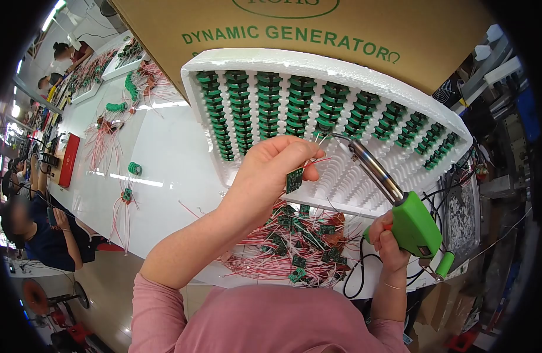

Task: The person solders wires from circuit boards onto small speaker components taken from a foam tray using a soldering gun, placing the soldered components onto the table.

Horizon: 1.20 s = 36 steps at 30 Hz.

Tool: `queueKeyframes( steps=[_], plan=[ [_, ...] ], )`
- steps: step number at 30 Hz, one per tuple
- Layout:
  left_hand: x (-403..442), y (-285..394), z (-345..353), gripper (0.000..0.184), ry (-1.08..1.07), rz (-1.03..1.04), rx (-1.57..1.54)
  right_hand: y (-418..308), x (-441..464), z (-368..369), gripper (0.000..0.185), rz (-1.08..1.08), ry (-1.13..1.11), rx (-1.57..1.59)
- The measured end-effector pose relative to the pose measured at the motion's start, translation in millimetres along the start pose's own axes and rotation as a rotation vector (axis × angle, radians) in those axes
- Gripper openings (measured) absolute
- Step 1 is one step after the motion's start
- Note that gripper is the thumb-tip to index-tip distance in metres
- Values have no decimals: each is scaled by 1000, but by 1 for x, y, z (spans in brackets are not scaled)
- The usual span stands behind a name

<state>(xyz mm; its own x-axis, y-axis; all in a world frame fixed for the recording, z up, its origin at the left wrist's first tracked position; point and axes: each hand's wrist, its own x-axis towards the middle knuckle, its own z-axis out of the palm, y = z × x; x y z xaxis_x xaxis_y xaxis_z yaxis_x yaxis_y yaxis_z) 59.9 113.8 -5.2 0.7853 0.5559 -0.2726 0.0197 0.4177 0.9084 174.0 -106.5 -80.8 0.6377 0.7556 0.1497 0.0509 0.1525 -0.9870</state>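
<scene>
My left hand (260, 172) is raised in front of the white foam tray (335, 69), its thumb and fingers pinched on thin wires. From these wires a small green circuit board (294, 180) hangs below the fingertips. My right hand (389, 246) is wrapped round the grip of a green soldering gun (417, 225). The gun's metal barrel slants up and left, and its thin bent tip comes close to the wire ends by the left fingertips. Whether tip and wires touch, I cannot tell. Rows of green ring-shaped parts (299, 106) fill the tray's upper slots.
A pile of wired circuit boards (294, 238) lies below the tray. Behind it stands a large cardboard box (306, 29). On the left tabletop sit a loose green coil (135, 169) and a wired board (127, 195). A person (50, 232) works at the left; black cables (360, 273) hang right.
</scene>
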Motion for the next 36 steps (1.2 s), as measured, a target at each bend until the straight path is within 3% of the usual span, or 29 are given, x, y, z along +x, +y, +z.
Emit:
queueKeyframes(
  steps=[16,32,36],
  plan=[
    [-2,2,-2,22,-25,9,10,-10,0,1,26,139,25,69],
    [-6,-9,-10,16,-47,137,21,-3,-2,-3,40,17,13,41],
    [-3,-5,-12,17,-146,10,14,-12,-2,-4,45,25,8,53]
  ],
)
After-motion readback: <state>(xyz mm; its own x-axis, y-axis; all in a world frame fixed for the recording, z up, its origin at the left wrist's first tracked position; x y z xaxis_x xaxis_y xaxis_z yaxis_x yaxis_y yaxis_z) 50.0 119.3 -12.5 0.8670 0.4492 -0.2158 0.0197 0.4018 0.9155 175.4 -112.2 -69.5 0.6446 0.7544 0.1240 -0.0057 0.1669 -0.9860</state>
